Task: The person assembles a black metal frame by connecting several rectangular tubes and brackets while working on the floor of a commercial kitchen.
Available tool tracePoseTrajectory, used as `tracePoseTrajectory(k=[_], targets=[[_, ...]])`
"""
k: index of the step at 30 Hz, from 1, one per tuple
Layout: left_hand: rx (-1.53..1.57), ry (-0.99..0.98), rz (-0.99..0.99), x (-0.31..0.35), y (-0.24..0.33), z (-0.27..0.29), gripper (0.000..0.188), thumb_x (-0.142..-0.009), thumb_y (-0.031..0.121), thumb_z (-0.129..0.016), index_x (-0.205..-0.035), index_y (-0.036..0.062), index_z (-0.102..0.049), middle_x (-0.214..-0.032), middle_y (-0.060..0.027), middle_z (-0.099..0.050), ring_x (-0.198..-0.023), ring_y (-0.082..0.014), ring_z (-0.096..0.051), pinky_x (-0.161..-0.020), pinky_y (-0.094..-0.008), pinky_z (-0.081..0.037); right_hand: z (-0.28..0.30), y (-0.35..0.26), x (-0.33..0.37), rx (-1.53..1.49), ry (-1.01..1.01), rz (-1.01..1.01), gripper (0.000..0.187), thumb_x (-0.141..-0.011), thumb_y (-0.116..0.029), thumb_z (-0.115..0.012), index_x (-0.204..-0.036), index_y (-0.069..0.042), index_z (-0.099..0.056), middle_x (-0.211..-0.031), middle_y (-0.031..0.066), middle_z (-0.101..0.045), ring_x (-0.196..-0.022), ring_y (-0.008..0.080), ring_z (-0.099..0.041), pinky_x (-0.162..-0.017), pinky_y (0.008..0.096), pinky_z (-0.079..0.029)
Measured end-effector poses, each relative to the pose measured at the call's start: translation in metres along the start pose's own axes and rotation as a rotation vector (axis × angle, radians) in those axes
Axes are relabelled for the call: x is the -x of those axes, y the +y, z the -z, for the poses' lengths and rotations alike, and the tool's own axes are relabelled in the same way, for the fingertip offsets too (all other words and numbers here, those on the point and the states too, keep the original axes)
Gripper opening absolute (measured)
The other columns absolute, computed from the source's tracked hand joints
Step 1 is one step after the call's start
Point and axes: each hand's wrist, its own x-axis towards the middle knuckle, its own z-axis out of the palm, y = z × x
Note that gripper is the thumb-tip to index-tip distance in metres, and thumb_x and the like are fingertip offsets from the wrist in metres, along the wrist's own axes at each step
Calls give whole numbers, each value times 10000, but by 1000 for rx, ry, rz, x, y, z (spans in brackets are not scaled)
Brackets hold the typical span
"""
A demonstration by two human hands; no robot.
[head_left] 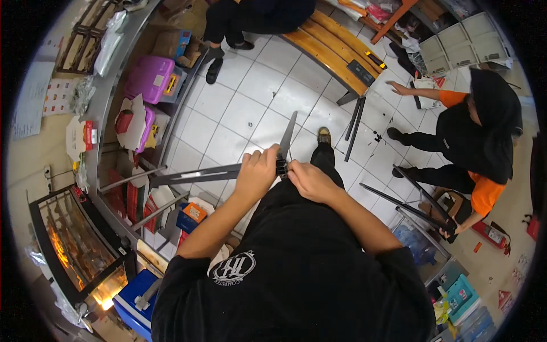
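Observation:
I hold a black tripod-like stand (pixel 289 134) above my lap. Several long flat bars meet at its dark hub. Two of them run off to the left and another points away from me. My left hand (pixel 257 172) is closed around the bars just left of the hub. On the hub's other side, my right hand (pixel 313 181) has its fingers curled against it; the fingertips are partly hidden. A co-worker (pixel 484 131) at the right, in black and orange, has a hand on a similar black stand (pixel 419 214).
A wooden bench (pixel 319 37) stands ahead, with another person (pixel 268 17) seated by it. Black bars (pixel 354 131) lean near its end. At left is a metal shelf with a purple box (pixel 149 78). A blue box (pixel 134 305) and a fire extinguisher (pixel 494 235) flank me.

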Motion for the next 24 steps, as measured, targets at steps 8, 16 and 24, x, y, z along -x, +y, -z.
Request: tracePoseTrajectory(k=[8, 16, 24], targets=[[-182, -190, 56, -58, 34, 9, 412, -912, 160, -614, -1307, 46, -582, -902, -24, -649, -814, -211, -640, -765, -385, -465, 72, 28, -25, -2, -93, 169, 180, -1011, -151, -643, -1039, -8, -536, -798, 211, -625, -772, 422, -641, -725, 508, -522], [-225, -228, 65, -134, 81, 8, 396, -900, 132, -625, -1285, 52, -589, -943, -51, -617, -860, -235, -630, -802, -426, -462, 140, 27, -24, -450, -127, -371, 268, -1129, -232, -472, -961, -24, -498, -663, 193, -527, -587, 367, -562, -557, 451, -453], [-195, -300, -42, -187, 73, 12, 351, -895, 183, -627, -1231, 82, -631, -921, -52, -604, -829, -245, -599, -785, -444, -456, 217, 166, -65, -842, -581, -873, 538, -1108, -435, -439, -686, -102, -473, -542, 8, -428, -421, 90, -387, -395, 288, -263]])
